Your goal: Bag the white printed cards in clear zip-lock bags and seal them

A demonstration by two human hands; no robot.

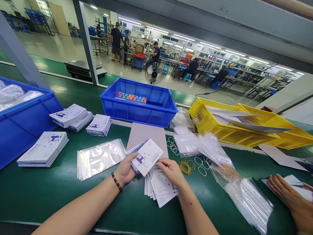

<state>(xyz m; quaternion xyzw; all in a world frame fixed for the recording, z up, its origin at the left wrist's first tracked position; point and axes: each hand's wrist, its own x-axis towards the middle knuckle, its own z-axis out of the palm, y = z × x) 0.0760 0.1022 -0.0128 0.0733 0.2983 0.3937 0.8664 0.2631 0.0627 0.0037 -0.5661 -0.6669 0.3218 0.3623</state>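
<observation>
My left hand (126, 169), with a bead bracelet on the wrist, grips a small bundle of white printed booklets (144, 156) from its left side, tilted up off the green table. My right hand (171, 171) pinches the right edge of the top booklet, fingers closed on it. Beneath my hands lies a fanned pile of loose booklets (158, 187). A stack of clear plastic bags (100, 158) lies just left of my left hand. Yellow and white rubber bands (187, 166) lie scattered just right of my right hand.
Booklet stacks (44, 150) (70, 117) (99, 125) sit at left beside a blue bin (22, 127). Another blue bin (139, 104) stands ahead, yellow bins (220, 127) at right. More clear bags (242, 192) trail right. Another person's hand (288, 195) rests on papers at far right.
</observation>
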